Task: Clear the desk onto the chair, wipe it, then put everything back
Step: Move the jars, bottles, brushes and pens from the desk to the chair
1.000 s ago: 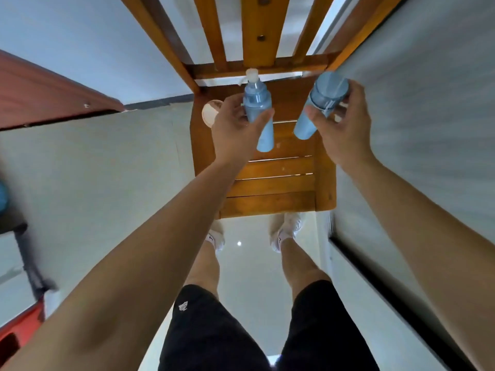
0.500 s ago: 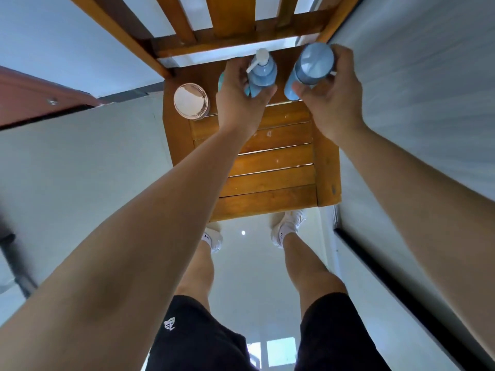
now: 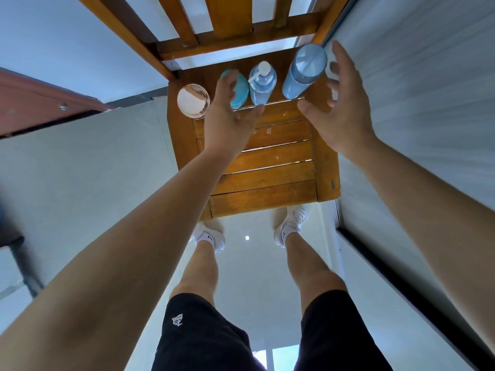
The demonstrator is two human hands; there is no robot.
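Nearest, the person's feet stand on a pale glossy floor [image 3: 246,263] just before the front edge of the chair seat [image 3: 267,180], a hard slatted wooden surface with narrow gaps between the slats. Above its middle, the left hand [image 3: 227,124] and right hand [image 3: 342,113] both hang with fingers spread, holding nothing.

Along the seat's back edge stand four things in a row: a clear-lidded jar [image 3: 193,100] at the left corner, a teal container [image 3: 239,95], a pump bottle [image 3: 261,84] and a tall capped bottle [image 3: 302,73] near the right corner. The bottles look like smooth, stiff, light plastic, probably tippy; each is best gripped round the body, not by the pump or cap. The jar may be glass, so fragile.

Beyond rises the slatted backrest [image 3: 230,20], with a pale wall behind.
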